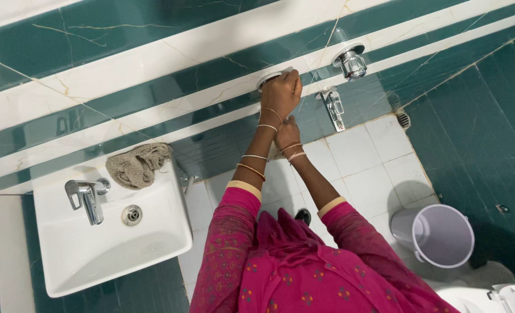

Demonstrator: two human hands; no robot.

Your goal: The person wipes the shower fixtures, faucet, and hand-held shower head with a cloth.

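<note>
Wall fitting point(267, 78) gripped by raised left hand point(280, 93); right hand point(287, 134) seemingly just below.

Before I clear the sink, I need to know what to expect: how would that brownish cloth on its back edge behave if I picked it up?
The cloth lies crumpled in loose folds on the sink's rim, so it is probably floppy and would droop. Its open knitted look suggests it is light, unless wet, which cannot be told. It looks unlikely to roll or break.

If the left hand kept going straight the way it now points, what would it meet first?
The left hand already reaches the round chrome wall fitting on the striped tile wall. Straight on, it would press that fitting, then the wall. Whether it grips the fitting or only touches it is unclear.
</note>
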